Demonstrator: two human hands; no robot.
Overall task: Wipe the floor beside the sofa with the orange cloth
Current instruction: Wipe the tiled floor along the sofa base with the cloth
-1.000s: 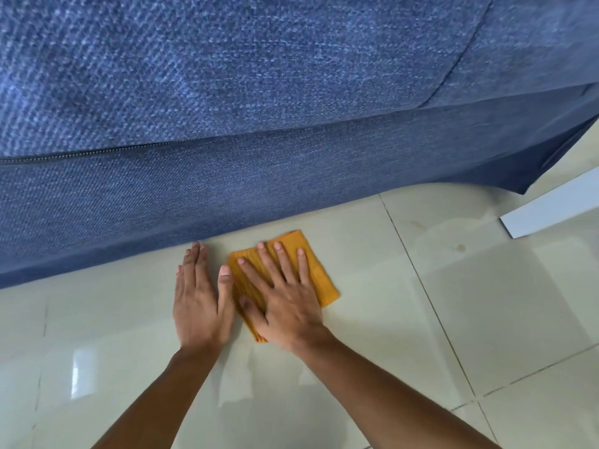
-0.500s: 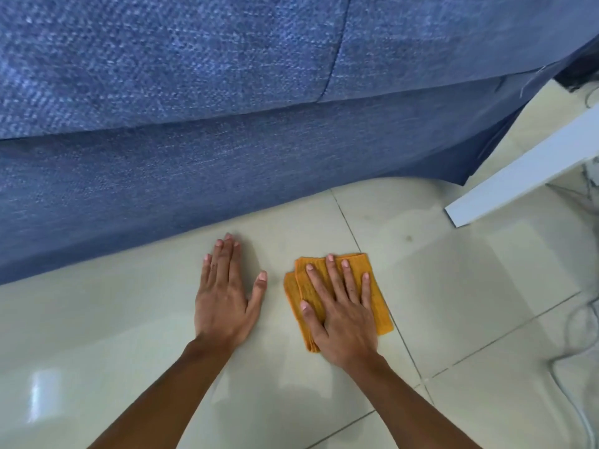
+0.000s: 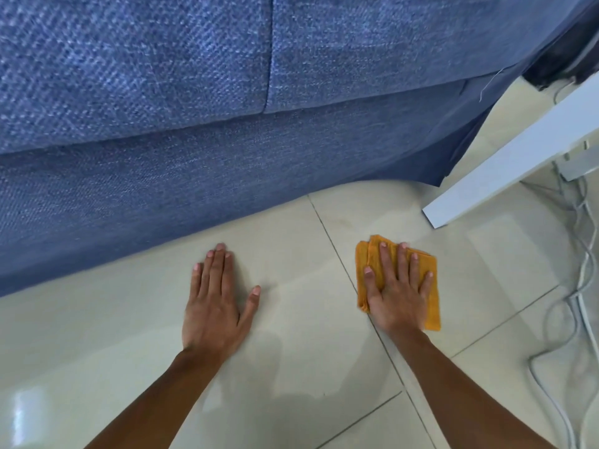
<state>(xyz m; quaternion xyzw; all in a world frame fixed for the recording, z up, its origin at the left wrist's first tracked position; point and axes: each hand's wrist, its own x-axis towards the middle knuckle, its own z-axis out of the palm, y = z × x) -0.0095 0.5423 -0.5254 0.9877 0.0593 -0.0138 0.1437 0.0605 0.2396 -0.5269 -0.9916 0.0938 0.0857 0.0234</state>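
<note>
A folded orange cloth (image 3: pixel 432 306) lies flat on the glossy cream tiled floor (image 3: pixel 291 367), just right of a grout line. My right hand (image 3: pixel 397 294) presses down on the cloth with fingers spread, covering most of it. My left hand (image 3: pixel 215 306) rests palm-down on the bare tile to the left, fingers together, holding nothing. The blue fabric sofa (image 3: pixel 194 124) fills the upper part of the view, its base edge a short way beyond my fingertips.
A white furniture leg (image 3: pixel 505 163) slants down to the floor at the right, close to the sofa's corner. Grey cables (image 3: pixel 580 286) trail over the tiles along the right edge. A dark object (image 3: pixel 557 69) sits behind the sofa corner.
My right hand has slid the cloth to the right, across the grout line and away from my left hand. The view has shifted right along the sofa, revealing the cables.
</note>
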